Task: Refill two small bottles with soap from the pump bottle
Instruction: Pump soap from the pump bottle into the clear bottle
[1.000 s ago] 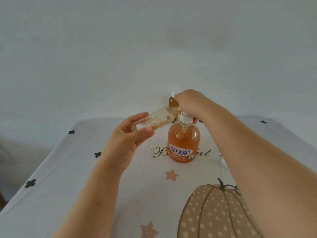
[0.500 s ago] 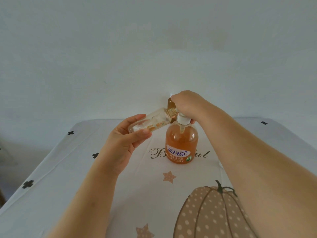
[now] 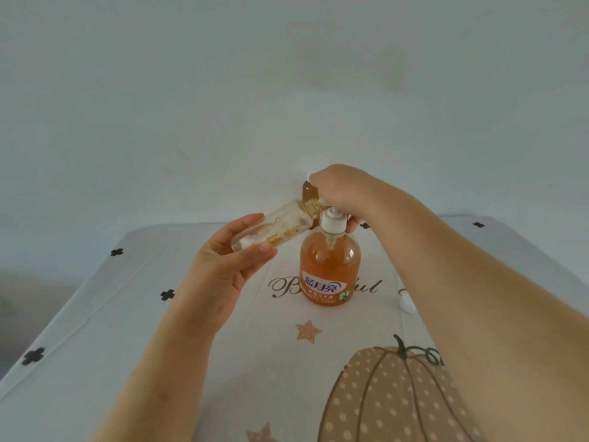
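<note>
Just left of the right hand [image 3: 344, 193], curled over the pump bottle [image 3: 330, 266] top, the left hand [image 3: 223, 269] gripped a tilted small bottle [image 3: 272, 230].

Pump bottle [image 3: 330, 269] upright at mid-worktop [image 3: 127, 314]. Left hand [image 3: 229, 269], to its left, holds a tilted small bottle [image 3: 274, 229], mouth at the nozzle. Right hand [image 3: 344, 193] grips the pump head from above. Second small bottle [image 3: 308, 194] behind the pump bottle; small piece [image 3: 406, 303] lies to its right.
</note>
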`<state>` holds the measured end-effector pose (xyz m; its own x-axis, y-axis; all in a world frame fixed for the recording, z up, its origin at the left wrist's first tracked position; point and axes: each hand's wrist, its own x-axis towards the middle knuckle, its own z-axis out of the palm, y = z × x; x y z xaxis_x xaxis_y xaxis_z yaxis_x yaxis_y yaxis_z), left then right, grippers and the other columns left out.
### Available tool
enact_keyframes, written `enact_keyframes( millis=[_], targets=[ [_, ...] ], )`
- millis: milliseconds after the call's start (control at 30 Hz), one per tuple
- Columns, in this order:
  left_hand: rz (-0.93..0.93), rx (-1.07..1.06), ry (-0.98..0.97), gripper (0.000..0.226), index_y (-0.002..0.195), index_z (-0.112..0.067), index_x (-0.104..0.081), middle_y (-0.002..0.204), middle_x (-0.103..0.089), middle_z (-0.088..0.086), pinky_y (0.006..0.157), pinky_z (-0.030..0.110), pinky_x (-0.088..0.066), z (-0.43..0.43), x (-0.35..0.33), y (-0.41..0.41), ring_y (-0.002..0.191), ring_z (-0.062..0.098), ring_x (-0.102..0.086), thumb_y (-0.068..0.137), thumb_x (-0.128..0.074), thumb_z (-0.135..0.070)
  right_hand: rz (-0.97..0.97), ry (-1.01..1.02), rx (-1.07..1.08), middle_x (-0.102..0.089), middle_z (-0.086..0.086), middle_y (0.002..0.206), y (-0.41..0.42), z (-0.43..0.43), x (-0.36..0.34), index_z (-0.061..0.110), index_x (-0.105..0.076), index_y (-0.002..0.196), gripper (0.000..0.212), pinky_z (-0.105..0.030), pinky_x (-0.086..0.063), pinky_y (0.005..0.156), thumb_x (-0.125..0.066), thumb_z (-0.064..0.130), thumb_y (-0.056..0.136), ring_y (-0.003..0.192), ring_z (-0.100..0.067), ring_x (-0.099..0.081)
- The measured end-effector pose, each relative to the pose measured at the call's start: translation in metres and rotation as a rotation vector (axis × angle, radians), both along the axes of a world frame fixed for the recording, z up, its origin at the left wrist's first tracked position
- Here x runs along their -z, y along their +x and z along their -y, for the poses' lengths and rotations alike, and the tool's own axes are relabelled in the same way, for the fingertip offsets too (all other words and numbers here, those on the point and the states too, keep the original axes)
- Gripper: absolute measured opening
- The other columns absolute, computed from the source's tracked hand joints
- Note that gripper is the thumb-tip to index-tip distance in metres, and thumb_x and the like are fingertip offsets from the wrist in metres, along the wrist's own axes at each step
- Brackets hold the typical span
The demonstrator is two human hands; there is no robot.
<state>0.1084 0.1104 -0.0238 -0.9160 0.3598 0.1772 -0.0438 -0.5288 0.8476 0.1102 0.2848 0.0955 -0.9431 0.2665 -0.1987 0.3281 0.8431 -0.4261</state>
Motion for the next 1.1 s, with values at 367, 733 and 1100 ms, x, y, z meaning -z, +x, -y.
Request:
enact_keyframes(
  millis=[367,733,1100],
  targets=[
    [0.014,-0.01,-0.016,0.068,0.094,-0.016,-0.078,0.105,-0.074,0.011,0.077,0.025,-0.058,0.004,0.001,-0.002,0.101,0.024,-0.072,0.03,-0.1,-0.022,-0.049,0.261,-0.076,-0.046,-0.009,0.088,0.001,0.002,0.01,-0.003,-0.052,0.135,0.035,-0.032,-0.047,0.069,-0.049,0.006,0.101,0.064,-0.024,-0.048],
    [0.033,-0.022,-0.022,0.07,0.095,-0.016,-0.077,0.105,-0.074,0.011,0.079,0.025,-0.057,0.002,-0.002,-0.001,0.101,0.023,-0.071,0.029,-0.101,-0.025,-0.118,0.059,-0.066,-0.04,-0.004,0.072,-0.001,-0.004,0.01,-0.006,-0.057,0.127,0.031,-0.029,-0.042,0.061,-0.039,0.006,0.105,0.104,-0.036,-0.064],
    [-0.032,0.065,-0.187,0.063,0.108,-0.016,-0.075,0.114,-0.07,0.013,0.085,0.031,-0.058,0.006,-0.024,-0.01,0.102,0.028,-0.07,0.047,-0.086,-0.008,-0.075,-0.229,0.023,-0.067,-0.003,0.069,-0.004,-0.011,-0.008,0.01,-0.063,0.083,0.038,-0.028,-0.053,0.056,-0.043,0.033,0.105,0.067,-0.02,-0.063]
  ],
)
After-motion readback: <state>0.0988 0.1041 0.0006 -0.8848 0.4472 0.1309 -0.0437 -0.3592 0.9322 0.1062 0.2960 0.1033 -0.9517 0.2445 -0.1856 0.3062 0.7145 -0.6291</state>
